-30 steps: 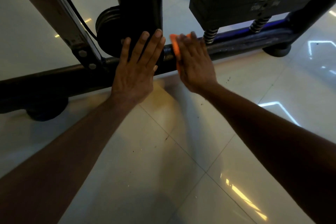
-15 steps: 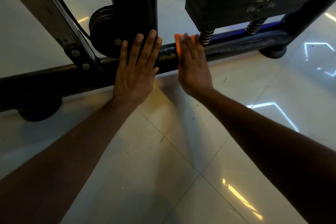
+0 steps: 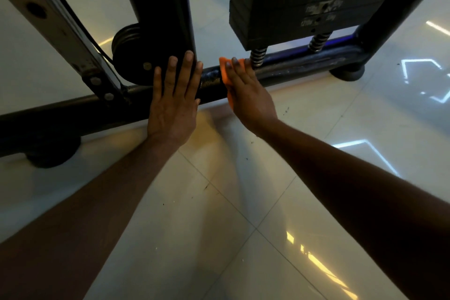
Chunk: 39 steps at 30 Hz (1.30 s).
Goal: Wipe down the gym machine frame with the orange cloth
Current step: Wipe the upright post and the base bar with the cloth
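Orange cloth sits pressed under our flat right hand on the bottom frame tube, left hand flat, holding nothing, most frame seemingly unwiped.

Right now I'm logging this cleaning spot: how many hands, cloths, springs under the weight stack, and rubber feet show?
Hands: 2, left hand and right hand
Orange cloth: 1
Springs: 2
Rubber feet: 2
Total: 7

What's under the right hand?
The orange cloth, pressed flat by the right hand against the black base tube. Only the cloth's left edge and top corner show; the rest, and the tube surface beneath it, is covered by the hand.
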Each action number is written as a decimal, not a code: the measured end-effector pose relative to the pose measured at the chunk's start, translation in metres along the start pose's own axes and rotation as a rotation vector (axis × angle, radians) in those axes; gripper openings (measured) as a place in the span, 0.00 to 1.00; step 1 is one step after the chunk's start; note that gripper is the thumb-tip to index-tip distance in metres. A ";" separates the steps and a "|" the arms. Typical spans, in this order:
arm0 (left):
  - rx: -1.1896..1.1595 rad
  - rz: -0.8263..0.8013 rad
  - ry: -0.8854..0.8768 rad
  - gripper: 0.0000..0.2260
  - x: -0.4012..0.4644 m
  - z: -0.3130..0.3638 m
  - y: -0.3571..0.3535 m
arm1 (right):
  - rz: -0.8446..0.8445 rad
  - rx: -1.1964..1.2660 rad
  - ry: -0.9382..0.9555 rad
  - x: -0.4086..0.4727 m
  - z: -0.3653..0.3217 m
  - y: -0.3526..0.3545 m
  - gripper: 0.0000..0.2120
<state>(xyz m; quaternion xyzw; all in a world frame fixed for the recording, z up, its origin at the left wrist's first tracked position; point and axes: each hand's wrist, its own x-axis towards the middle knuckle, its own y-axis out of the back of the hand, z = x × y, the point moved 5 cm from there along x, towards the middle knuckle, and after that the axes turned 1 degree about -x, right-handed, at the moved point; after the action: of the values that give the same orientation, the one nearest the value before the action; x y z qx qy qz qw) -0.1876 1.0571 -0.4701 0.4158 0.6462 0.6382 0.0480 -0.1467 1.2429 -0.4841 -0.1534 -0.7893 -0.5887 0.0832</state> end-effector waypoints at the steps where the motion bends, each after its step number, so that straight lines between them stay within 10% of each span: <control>1: -0.012 -0.024 -0.006 0.40 -0.003 0.005 0.000 | -0.011 -0.016 0.014 -0.001 0.003 0.005 0.35; 6: -0.117 -0.138 -0.165 0.34 -0.008 0.035 -0.002 | -0.015 0.106 -0.012 -0.019 0.015 0.036 0.28; 14: -0.580 -0.150 0.045 0.27 0.048 0.063 0.014 | 0.132 0.273 -0.200 -0.051 0.065 0.049 0.25; 39: -0.558 -0.315 0.130 0.24 0.095 0.070 -0.047 | 0.287 0.173 -0.387 -0.001 0.108 -0.016 0.34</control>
<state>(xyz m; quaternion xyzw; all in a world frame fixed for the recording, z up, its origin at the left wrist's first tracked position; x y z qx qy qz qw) -0.2306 1.1765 -0.4790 0.2400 0.5045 0.8005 0.2167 -0.1464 1.3419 -0.5307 -0.3658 -0.8081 -0.4610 0.0261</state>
